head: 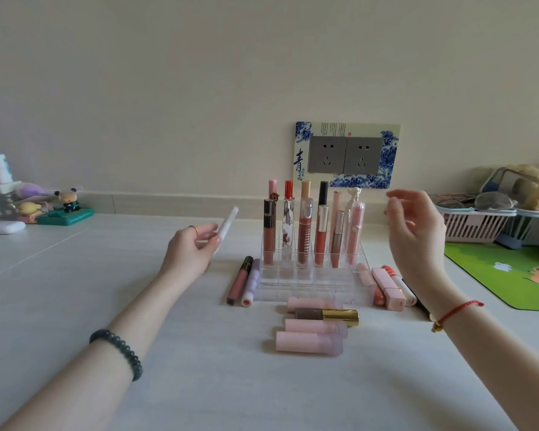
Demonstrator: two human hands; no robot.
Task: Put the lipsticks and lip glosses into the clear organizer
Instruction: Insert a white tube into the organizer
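**Lip products and organizer, head view**

Head view. Clear acrylic gridded organizer on pale grey tabletop; upright lip-gloss tubes fill its rear rows. Left of organizer: left hand closed around a slim white tube, raised and tilted. Right of organizer: right hand raised, fingers loosely spread, holding nothing. Before organizer: four lipsticks lying flat, three pink, one brown-and-gold. Further tubes lie touching both its sides.
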